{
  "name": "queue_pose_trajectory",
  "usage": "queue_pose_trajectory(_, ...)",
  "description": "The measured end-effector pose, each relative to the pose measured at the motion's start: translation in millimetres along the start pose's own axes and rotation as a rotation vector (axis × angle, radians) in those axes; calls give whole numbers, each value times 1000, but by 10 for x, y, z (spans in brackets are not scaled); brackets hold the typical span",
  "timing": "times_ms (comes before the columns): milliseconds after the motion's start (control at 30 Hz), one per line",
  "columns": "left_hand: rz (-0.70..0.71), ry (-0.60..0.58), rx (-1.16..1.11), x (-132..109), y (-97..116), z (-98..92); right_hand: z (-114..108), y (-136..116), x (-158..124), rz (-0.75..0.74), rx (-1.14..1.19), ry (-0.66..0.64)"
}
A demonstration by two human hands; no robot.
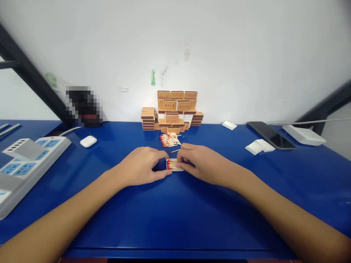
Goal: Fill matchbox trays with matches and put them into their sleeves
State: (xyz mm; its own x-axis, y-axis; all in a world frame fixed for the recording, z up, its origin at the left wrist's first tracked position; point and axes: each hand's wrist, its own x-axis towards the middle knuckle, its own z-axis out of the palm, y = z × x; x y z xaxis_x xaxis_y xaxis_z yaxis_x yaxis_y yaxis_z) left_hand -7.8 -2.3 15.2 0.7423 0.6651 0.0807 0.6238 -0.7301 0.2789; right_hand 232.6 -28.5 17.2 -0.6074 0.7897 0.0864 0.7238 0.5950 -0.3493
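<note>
A small white matchbox tray (172, 165) filled with red-tipped matches lies on the blue table (175, 215). My left hand (142, 165) pinches its left end with thumb and fingers. My right hand (200, 162) grips its right side, fingers curled over the matches. Just beyond lies a loose heap of matches (169, 139), and one single match (174, 151) lies between the heap and my hands. A stack of tan matchboxes (172, 109) stands against the white wall.
A white power strip (24, 160) sits at the left edge, with a white earbud case (88, 141) near it. At right lie empty white trays (259, 146), another white tray (229, 125), a black phone (271, 135) and a white device (303, 134).
</note>
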Motion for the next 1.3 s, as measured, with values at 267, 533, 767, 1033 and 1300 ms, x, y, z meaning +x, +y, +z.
queue_pose_trajectory(267, 17, 2, 15, 12, 2, 9, 29, -23, 6, 42, -28, -34)
queue_pose_trajectory(533, 21, 16, 12, 7, -6, 14, 82, -6, 6, -23, 0, 45)
queue_pose_trajectory(767, 20, 5, 19, 9, 7, 11, 21, -19, -9, -56, 83, 7)
queue_pose_trajectory(1033, 28, 14, 0, 1, -6, 5, -14, -28, -10, -97, 95, 1)
queue_pose_trajectory(1300, 22, 8, 14, -3, -4, 9, -12, 36, -9, -78, 107, 11)
